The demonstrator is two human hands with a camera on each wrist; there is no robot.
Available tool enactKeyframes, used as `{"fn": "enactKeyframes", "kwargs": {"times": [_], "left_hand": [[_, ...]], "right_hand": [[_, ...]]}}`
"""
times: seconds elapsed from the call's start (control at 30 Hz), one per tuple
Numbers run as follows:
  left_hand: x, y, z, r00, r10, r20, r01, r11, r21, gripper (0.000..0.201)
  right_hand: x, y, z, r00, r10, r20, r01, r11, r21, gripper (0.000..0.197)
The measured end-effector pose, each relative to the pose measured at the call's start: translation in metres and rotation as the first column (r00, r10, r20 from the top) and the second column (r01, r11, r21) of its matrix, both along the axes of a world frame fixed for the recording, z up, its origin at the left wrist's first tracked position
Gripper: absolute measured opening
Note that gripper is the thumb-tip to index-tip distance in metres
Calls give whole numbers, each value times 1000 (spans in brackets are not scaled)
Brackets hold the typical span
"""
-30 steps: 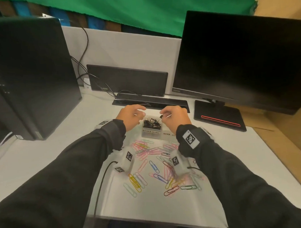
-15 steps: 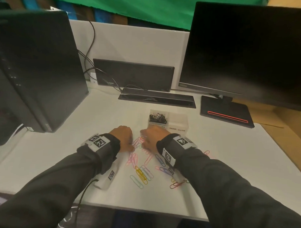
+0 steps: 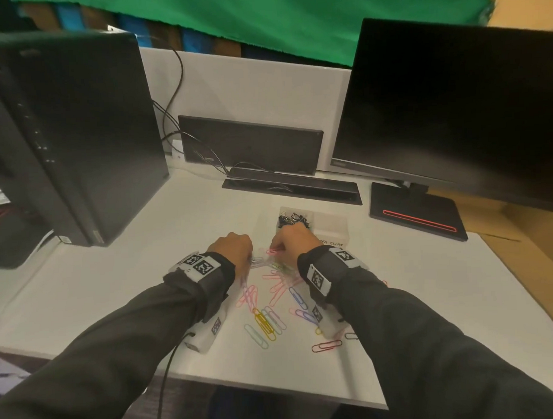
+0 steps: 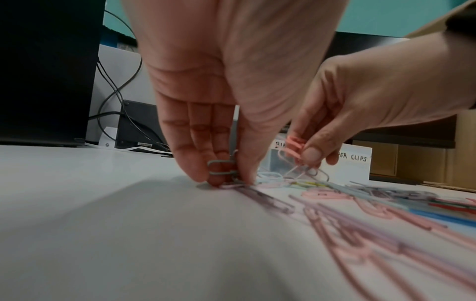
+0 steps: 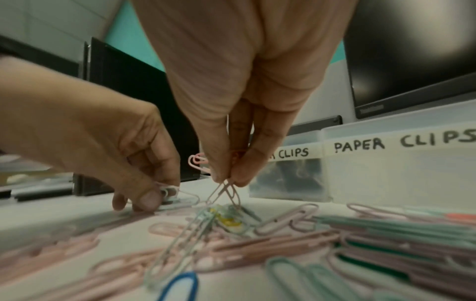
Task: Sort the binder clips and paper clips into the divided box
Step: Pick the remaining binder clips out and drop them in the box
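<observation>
The coloured paper clips [image 3: 274,306] lie scattered on the white desk [image 3: 121,277], in front of the divided box [image 3: 329,228]. The box stands just behind the hands. Its left compartment holds black binder clips [image 3: 292,218]; the right one carries the label "PAPER CLIPS" [image 5: 401,142], and what lies inside it I cannot tell.

The left hand [image 3: 234,248] is at the far left edge of the pile, fingertips down on the desk. Its thumb and fingers pinch a grey-blue paper clip [image 4: 221,168] that stands on its edge.

The right hand [image 3: 293,243] is just beside it, a little above the desk. Its thumb and fingers [image 5: 242,160] pinch a few pink clips [image 5: 198,160], and pale clips [image 5: 226,193] hang down from the fingertips to the heap below.

Both arms wear dark sleeves [image 3: 123,346] with wrist bands that carry square black-and-white markers [image 3: 202,265]. Further out stand a black computer tower [image 3: 69,138] on the left, a dark monitor [image 3: 453,109] on the right, and a black dock with cables [image 3: 251,144] between them.
</observation>
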State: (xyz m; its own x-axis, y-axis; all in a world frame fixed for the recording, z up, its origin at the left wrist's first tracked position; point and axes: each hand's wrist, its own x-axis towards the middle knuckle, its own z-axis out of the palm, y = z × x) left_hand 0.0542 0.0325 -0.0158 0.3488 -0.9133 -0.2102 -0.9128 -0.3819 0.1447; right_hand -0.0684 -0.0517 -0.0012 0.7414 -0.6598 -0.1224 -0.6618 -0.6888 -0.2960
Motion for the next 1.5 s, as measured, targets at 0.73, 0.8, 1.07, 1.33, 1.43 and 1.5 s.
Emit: {"fn": "enactKeyframes", "kwargs": {"times": [0.73,0.8,1.07,1.33,1.43,1.5], "left_hand": [[-37,-36,62,973,-152,-176,105,963,-248,16],[-50,-58,69,971,-167,-170,118,957,-267,17],[-90,-124,56,976,-214,-33,208,971,-120,31],[-80,-102,50,983,-180,-38,167,959,-227,42],[-74,-66,50,987,-160,5,156,953,-259,27],[-66,-41,43,986,-164,33,168,971,-173,27]], "right_hand": [[-67,-68,33,952,-293,95,292,956,24,30],[-75,-67,36,939,-315,136,315,949,19,35],[-138,-57,32,947,-321,31,322,946,-28,27],[-127,-22,2,959,-78,-274,74,997,-28,31],[-116,-18,-3,945,-12,-327,-21,995,-97,37],[-109,-15,-3,941,30,-337,-63,994,-86,38]]}}
